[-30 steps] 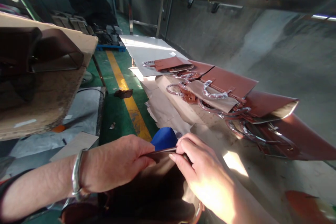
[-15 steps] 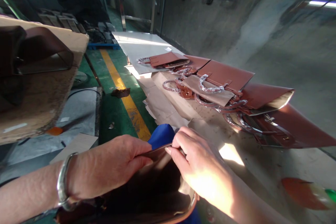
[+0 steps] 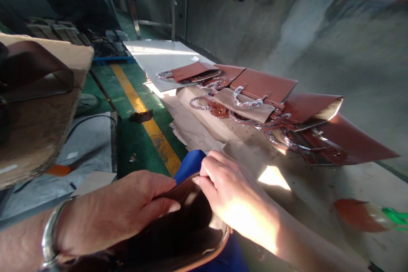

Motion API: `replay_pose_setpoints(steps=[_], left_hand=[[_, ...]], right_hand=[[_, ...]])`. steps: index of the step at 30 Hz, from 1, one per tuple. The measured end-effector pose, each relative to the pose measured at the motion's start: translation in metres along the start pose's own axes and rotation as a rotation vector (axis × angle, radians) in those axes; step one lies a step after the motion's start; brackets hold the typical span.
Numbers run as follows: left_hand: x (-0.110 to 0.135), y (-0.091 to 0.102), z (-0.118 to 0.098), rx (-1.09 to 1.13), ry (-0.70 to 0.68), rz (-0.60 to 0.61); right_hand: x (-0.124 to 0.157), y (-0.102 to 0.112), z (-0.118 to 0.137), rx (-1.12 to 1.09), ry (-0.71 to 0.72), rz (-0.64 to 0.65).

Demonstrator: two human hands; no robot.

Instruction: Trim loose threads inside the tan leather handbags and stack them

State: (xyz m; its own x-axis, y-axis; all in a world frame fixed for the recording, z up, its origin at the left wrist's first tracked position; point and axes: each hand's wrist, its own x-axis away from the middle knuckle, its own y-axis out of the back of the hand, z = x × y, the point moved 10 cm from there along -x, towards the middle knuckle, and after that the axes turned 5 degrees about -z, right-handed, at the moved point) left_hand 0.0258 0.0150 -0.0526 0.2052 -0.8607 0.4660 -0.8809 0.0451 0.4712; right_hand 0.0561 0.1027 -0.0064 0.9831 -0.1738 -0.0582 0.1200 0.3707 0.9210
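A dark brown leather bag (image 3: 178, 238) lies open-mouthed in front of me over blue cloth (image 3: 191, 162). My left hand (image 3: 121, 210), with a metal bangle on the wrist, grips the bag's upper rim from the left, fingers curled round it. My right hand (image 3: 226, 197) pinches the same rim from the right, fingertips closed on the edge. The two hands almost touch at the rim. The bag's inside is dark and I cannot see what is in it.
A row of reddish-brown handbags (image 3: 264, 89) with plastic-wrapped handles lies on the long table (image 3: 318, 187) to the right, over brown paper sheets (image 3: 194, 127). A cardboard-topped bench (image 3: 38, 131) stands at the left. Between them runs green floor with a yellow line (image 3: 149, 125).
The view has shifted, with the scene sliding left and down. Both hands stay on the bag's rim, and the mouth of the bag has opened wider.
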Motion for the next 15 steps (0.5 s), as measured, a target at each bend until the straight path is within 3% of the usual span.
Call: replay_pose_setpoints(steps=[4,9,12,15], left_hand=[[-0.003,-0.004,-0.015,0.064,-0.016,0.113],[-0.02,0.005,-0.022,-0.058,-0.061,-0.021],[-0.023,0.005,-0.025,0.038,-0.1,-0.077],[-0.021,-0.001,-0.023,0.17,-0.095,-0.05]], right_hand=[[0.001,0.001,0.01,-0.004,0.056,0.016],[0.006,0.002,0.007,-0.041,0.026,-0.01],[0.009,0.001,0.002,-0.05,0.018,-0.033],[0.013,0.002,0.002,-0.09,0.052,-0.069]])
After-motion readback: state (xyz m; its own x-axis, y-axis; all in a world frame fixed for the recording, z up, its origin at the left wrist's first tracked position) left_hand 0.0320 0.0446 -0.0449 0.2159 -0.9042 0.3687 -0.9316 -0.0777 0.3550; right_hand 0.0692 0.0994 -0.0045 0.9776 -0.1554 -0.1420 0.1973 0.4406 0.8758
